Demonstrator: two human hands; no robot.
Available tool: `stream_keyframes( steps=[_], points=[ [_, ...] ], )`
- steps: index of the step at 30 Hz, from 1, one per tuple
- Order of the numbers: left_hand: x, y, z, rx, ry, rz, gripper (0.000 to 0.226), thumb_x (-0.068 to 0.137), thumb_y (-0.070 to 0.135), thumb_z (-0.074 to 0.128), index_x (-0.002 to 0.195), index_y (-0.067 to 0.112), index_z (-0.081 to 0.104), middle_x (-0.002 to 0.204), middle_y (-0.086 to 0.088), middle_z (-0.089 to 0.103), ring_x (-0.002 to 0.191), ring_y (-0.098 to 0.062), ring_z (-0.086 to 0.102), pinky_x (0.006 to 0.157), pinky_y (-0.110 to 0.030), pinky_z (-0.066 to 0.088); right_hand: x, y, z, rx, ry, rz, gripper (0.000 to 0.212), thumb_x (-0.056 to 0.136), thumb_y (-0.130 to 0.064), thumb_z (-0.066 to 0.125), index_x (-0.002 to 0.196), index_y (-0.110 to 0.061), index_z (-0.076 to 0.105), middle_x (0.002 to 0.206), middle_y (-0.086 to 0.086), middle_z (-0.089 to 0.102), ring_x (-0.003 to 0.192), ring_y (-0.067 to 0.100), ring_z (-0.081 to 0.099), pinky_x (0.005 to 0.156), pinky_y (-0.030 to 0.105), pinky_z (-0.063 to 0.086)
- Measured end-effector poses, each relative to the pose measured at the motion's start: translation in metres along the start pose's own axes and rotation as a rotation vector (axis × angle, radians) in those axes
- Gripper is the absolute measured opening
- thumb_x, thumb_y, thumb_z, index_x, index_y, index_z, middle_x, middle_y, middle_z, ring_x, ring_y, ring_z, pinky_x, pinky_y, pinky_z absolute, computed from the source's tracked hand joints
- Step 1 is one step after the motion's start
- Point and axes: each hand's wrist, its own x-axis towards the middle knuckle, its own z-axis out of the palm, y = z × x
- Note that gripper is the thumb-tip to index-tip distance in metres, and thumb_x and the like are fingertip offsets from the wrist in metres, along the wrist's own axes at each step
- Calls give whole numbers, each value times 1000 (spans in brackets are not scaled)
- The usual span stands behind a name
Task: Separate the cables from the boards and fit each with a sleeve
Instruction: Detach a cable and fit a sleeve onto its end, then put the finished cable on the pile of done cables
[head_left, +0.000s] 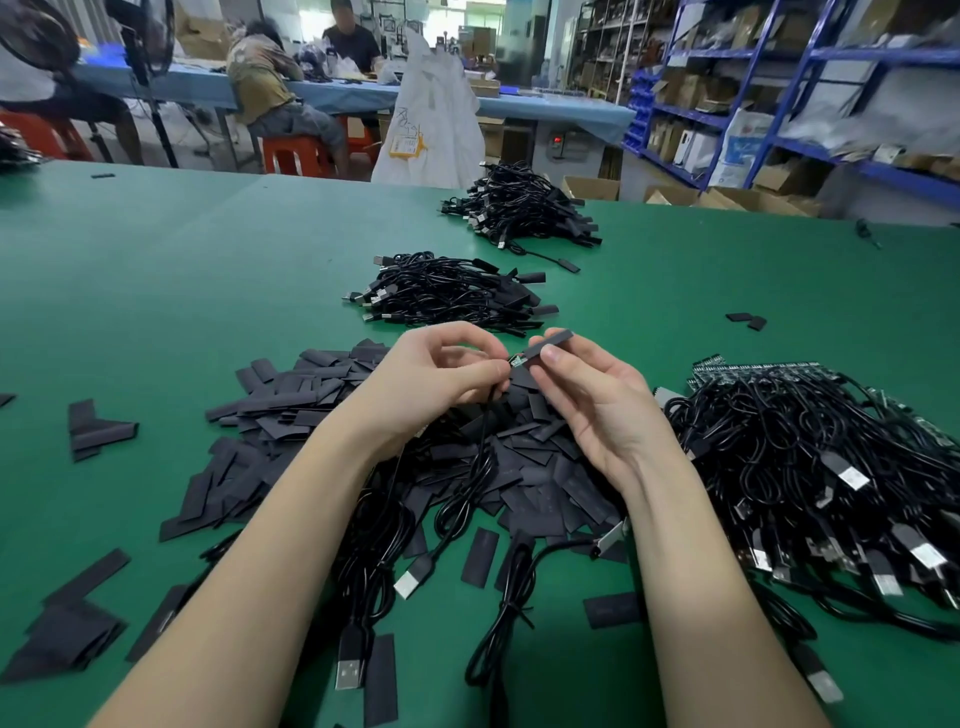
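Pinching a thin black cable (480, 457) near its small board end, the left hand (431, 379) met the right hand (597, 400) above a heap of flat black sleeves (322, 395) on the green table (182, 249). The right hand's thumb and fingers gripped one sleeve (551, 344), its open end touching the board tip. The cable hung down to a plug (413, 577) by the forearms. A tangled pile of cables on boards (810, 441) lay to the right; two piles of sleeved cables (452, 293) sat further back.

Matt blk sleeve (550, 345), glossy cable (470, 488)
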Motion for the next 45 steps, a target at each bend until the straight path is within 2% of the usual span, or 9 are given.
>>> stream_keyframes(
  steps=[4, 11, 16, 23, 28, 33, 37, 40, 45],
  points=[
    [1, -2, 1, 179, 34, 132, 8, 89, 5, 73, 90, 12, 72, 79, -9, 75, 71, -13, 66, 69, -18, 51, 0, 0, 1, -5, 14, 25, 17, 88, 5, 67, 102, -2, 73, 101, 12, 76, 95, 16, 73, 79, 21, 59],
    [2, -6, 3, 324, 75, 262, 13, 83, 6, 81, 91, 14, 76, 83, -1, 76, 72, -7, 67, 78, -22, 57, 2, 1, 2, 72, 47, 63, 23, 88, 5, 68, 111, 4, 68, 99, 11, 76, 89, 14, 74, 78, 20, 59],
    [2, -7, 3, 407, 117, 337, 10, 84, 7, 80, 90, 16, 79, 81, 6, 77, 74, -7, 71, 75, -20, 57, 4, 4, 1, 48, 23, 74, 22, 88, 3, 69, 110, 2, 69, 101, 12, 76, 93, 16, 74, 76, 19, 58],
    [1, -9, 5, 355, 154, 327, 11, 80, 8, 84, 85, 11, 74, 76, 2, 74, 73, -7, 69, 73, -18, 55, 3, 7, 1, -12, -7, 82, 21, 83, 0, 73, 104, -2, 73, 101, 13, 77, 93, 19, 75, 76, 20, 58],
    [2, -9, 6, 287, 150, 301, 11, 81, 8, 83, 87, 9, 74, 79, -2, 76, 76, -15, 73, 73, -21, 57, 0, 6, 7, -120, -4, -46, 30, 93, -3, 69, 117, -20, 69, 103, 12, 78, 92, 19, 75, 75, 24, 59],
    [3, -10, 4, 229, 138, 277, 12, 81, 9, 83, 87, 10, 73, 80, -5, 77, 77, -23, 76, 74, -26, 58, -2, 8, 12, -162, 3, -93, 27, 93, -5, 70, 116, -18, 72, 98, 10, 78, 88, 17, 75, 75, 23, 59],
    [5, -7, 3, 191, 114, 264, 12, 82, 9, 83, 85, 9, 71, 73, -6, 76, 65, -14, 71, 65, -20, 53, -1, 12, 15, -152, 35, -144, 21, 94, -9, 69, 114, -15, 72, 93, 11, 78, 79, 18, 75, 71, 26, 60],
    [5, -5, 3, 154, 110, 269, 11, 82, 9, 82, 83, 11, 71, 70, -7, 75, 62, -14, 68, 62, -19, 52, 1, 14, 16, -142, 49, -195, 24, 93, -6, 70, 115, -17, 72, 88, 9, 78, 73, 16, 74, 68, 26, 60],
    [4, -5, 3, 179, 120, 260, 11, 81, 9, 83, 83, 11, 72, 71, -7, 76, 65, -18, 71, 62, -19, 53, 1, 15, 16, -129, 66, -180, 19, 91, -7, 73, 105, -19, 77, 91, 11, 78, 81, 17, 74, 74, 27, 60]
  ],
)
